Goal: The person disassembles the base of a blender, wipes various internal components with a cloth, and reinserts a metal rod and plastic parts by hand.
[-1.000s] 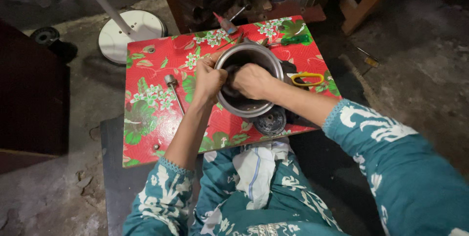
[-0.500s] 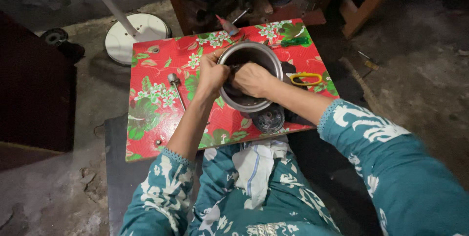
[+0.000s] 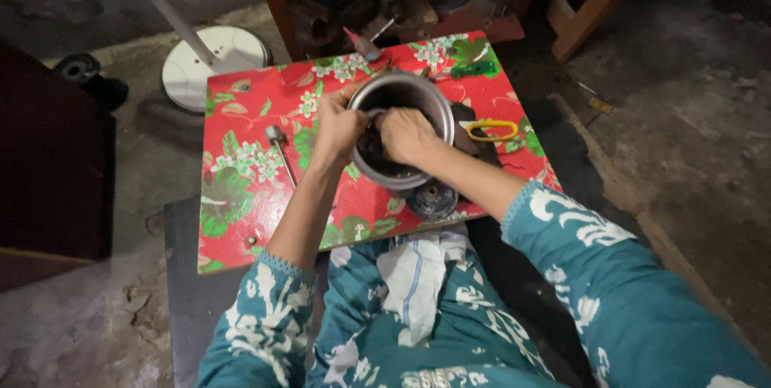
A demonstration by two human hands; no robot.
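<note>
A round metal pot (image 3: 401,135) with a shiny rim and a dark inside sits on the red floral tabletop (image 3: 241,171), right of its middle and close to the near edge. Both hands reach into it from the near side — the left hand (image 3: 339,127) curled over the left rim, the right hand (image 3: 408,135) closed on something dark inside that I cannot make out. Yellow-handled scissors (image 3: 490,129) lie just right of the pot, a small dark round part (image 3: 431,198) sits at its near side, and a metal rod (image 3: 281,151) lies well to the left — there the tabletop has open room. Both forearms slant up from teal patterned sleeves.
</note>
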